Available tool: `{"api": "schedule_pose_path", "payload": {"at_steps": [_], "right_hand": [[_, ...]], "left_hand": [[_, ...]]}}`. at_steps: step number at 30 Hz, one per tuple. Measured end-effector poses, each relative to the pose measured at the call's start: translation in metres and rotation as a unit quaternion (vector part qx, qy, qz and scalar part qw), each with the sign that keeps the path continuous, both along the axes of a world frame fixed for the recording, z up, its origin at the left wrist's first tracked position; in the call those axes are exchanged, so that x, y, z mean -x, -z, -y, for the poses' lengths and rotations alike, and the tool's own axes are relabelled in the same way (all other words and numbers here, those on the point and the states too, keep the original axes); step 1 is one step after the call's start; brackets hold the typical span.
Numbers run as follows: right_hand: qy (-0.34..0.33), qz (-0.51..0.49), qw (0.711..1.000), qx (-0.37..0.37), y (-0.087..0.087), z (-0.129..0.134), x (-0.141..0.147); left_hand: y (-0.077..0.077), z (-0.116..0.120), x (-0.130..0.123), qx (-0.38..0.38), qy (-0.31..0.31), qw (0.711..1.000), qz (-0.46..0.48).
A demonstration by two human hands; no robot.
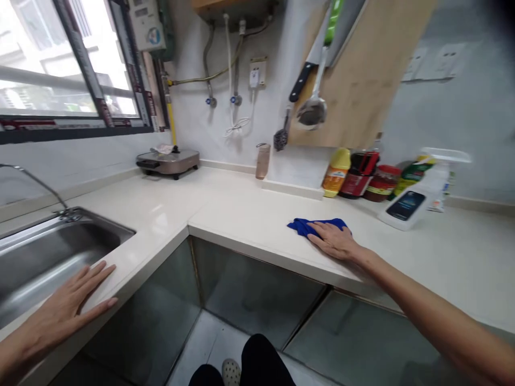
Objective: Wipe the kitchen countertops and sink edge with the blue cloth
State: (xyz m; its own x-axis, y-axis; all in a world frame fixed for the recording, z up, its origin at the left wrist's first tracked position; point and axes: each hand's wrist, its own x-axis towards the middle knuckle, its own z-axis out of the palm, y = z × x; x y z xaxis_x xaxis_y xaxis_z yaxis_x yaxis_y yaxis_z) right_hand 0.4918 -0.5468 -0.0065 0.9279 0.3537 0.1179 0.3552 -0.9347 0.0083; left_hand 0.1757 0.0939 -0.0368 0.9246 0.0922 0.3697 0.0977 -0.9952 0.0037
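On the white countertop (237, 214), a crumpled blue cloth (300, 226) lies under my right hand (333, 241). The fingers of that hand hold the cloth down against the surface, and the forearm reaches in from the lower right. My left hand (74, 300) rests with its fingers spread on the counter strip beside the steel sink (96, 230), thumb near the front edge. It has nothing in it. A white spray bottle (410, 201) with a dark label stands to the right of the cloth, a short way behind my right hand.
An electric pan (169, 162) stands in the back corner, near a pinkish bottle (263, 162). Several condiment containers, including a yellow bottle (336, 174), line the wall. A ladle (314, 110), a knife (301, 80) and a cutting board (362, 102) hang above. The sink has a faucet (66, 212).
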Motion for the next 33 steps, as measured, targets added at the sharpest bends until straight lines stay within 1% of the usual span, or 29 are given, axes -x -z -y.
{"api": "schedule_pose_path", "payload": {"at_steps": [2,5,8,12,15,18,21,24,27,29,31,33], "right_hand": [[0.01,-0.001,1.0,0.017,0.001,-0.024,-0.018],[0.012,-0.004,1.0,0.028,-0.001,-0.07,-0.038],[0.006,-0.004,0.999,0.034,-0.007,-0.12,-0.051],[-0.021,0.002,0.999,0.031,-0.017,-0.19,-0.058],[-0.06,0.007,0.998,0.023,-0.02,-0.244,-0.057],[-0.113,0.011,0.993,0.007,-0.02,-0.296,-0.049],[-0.167,0.01,0.986,-0.01,-0.02,-0.344,-0.034],[-0.202,0.001,0.979,-0.02,-0.023,-0.387,-0.009],[-0.242,-0.002,0.969,-0.039,-0.024,-0.421,0.018],[-0.274,0.001,0.96,-0.061,-0.024,-0.434,0.031],[-0.299,0.0,0.951,-0.079,-0.023,-0.437,0.038],[-0.317,0.001,0.944,-0.095,-0.022,-0.432,0.04]], "left_hand": [[0.001,0.004,0.011,-0.002,-0.012,0.999,-0.036],[-0.005,0.014,0.012,-0.011,-0.021,0.996,-0.081],[-0.009,0.018,0.01,-0.013,-0.019,0.997,-0.073],[-0.009,0.02,0.014,-0.017,-0.011,0.997,-0.073],[-0.009,0.022,0.017,-0.02,-0.011,0.997,-0.068],[-0.008,0.023,0.017,-0.03,-0.012,0.998,-0.059],[-0.008,0.023,0.017,-0.036,-0.012,0.997,-0.067],[-0.012,0.025,0.017,-0.03,-0.025,0.996,-0.083],[-0.021,0.031,0.016,-0.014,-0.037,0.994,-0.1],[-0.029,0.036,0.016,0.001,-0.045,0.992,-0.118],[-0.037,0.042,0.016,0.02,-0.058,0.988,-0.139],[-0.043,0.047,0.016,0.037,-0.068,0.986,-0.151]]}}
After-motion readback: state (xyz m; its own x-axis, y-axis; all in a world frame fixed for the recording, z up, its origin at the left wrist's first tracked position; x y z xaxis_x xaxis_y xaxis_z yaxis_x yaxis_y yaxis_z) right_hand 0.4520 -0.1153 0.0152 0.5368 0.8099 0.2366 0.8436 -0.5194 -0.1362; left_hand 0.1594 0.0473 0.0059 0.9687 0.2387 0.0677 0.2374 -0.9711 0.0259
